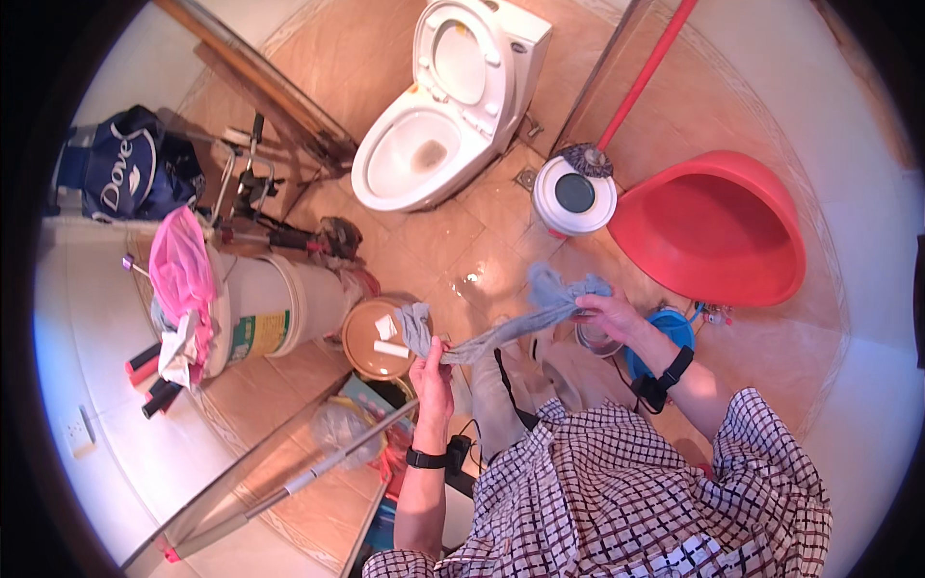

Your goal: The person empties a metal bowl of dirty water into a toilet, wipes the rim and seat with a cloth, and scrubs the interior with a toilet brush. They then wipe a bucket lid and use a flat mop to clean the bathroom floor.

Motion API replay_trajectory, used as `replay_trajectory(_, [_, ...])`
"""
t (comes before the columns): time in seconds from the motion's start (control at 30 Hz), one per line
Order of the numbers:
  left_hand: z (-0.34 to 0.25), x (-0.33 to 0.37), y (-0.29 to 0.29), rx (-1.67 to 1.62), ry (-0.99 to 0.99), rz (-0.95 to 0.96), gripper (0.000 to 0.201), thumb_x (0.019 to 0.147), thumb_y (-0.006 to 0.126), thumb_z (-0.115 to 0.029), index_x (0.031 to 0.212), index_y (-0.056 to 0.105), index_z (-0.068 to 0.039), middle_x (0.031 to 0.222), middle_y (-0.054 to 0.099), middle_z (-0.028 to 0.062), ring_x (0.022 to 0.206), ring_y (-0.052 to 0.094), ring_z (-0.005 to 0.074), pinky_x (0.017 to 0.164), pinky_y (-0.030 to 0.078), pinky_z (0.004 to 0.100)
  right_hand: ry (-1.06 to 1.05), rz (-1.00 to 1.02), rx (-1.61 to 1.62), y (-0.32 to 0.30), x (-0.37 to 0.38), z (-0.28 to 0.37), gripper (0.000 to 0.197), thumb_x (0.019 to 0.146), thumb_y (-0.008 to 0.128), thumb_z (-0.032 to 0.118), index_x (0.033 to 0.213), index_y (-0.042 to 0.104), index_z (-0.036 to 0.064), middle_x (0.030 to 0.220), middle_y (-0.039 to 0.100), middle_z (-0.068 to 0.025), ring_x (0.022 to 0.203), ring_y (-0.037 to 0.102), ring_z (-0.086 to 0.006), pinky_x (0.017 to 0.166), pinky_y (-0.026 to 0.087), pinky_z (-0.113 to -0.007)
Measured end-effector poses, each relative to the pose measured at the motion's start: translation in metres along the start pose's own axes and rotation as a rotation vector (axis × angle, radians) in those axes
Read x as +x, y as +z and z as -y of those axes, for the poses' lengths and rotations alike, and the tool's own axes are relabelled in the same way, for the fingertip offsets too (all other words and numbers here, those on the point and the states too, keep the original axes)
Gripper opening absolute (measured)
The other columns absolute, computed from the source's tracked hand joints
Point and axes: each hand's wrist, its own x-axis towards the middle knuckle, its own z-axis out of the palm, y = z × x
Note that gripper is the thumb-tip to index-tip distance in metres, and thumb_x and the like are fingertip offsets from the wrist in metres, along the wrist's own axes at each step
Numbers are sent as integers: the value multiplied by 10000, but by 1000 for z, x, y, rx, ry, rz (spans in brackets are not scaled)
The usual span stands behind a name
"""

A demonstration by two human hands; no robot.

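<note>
A grey-blue cloth stretches between my two hands above the tiled floor, bunched at both ends. My left hand is closed round it near its left end, and the loose bunch rises beyond my fingers. At the other end my right hand grips the cloth, its bluer, crumpled part spreading leftward from the fingers. Just past my left hand is a round brown basin or lid with white pieces on it. Beside my right forearm a blue bucket or basin is partly covered.
Ahead stands a white toilet with its lid raised. Right of it are a white round bucket, a red-handled mop and a large red basin. At left are a white bucket, a pink bag and a grey pole.
</note>
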Motion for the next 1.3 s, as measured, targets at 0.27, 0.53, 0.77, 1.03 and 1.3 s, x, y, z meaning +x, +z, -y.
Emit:
replay_trajectory(0.27, [27, -29, -23, 103, -167, -82, 237, 807, 681, -287, 778, 602, -65, 732, 553, -9, 632, 523, 84, 583, 490, 235, 36, -32, -238, 4, 3, -23, 520, 730, 710, 53, 1172, 439, 17, 1093, 535, -83, 960, 579, -189, 761, 521, -327])
replay_trajectory(0.53, [15, -54, 19, 1286, 46, 42, 340, 788, 681, -342, 857, 639, -11, 846, 653, 19, 683, 595, 169, 639, 494, 314, -125, 335, -311, 45, -10, 1, 518, 723, 720, 25, 1160, 442, 42, 1094, 529, -57, 1006, 534, -137, 844, 463, -267])
replay_trajectory(0.77, [21, -39, 69, 71, 2, 172, 272, 852, 624, -329, 794, 625, -63, 727, 599, -15, 643, 509, 70, 617, 395, 216, -301, 579, -702, 88, -20, -14, 570, 654, 813, 148, 1087, 458, 42, 1021, 531, -34, 921, 509, -112, 808, 435, -266])
replay_trajectory(1.03, [4, -35, 72, 131, 280, 186, 232, 905, 560, -244, 747, 539, -75, 609, 457, -75, 599, 457, 20, 523, 312, 188, -516, 302, -1183, 89, -33, 2, 669, 585, 849, 323, 1049, 513, -22, 895, 579, -76, 812, 537, -117, 723, 456, -276])
replay_trajectory(1.3, [-25, -25, 23, 38, 277, 412, 243, 929, 476, -128, 1116, 534, 16, 1014, 605, 53, 903, 567, 103, 815, 469, 259, -304, 418, -1156, 134, -14, -38, 603, 645, 824, 206, 1107, 517, -31, 939, 586, -49, 839, 560, -114, 747, 470, -274])
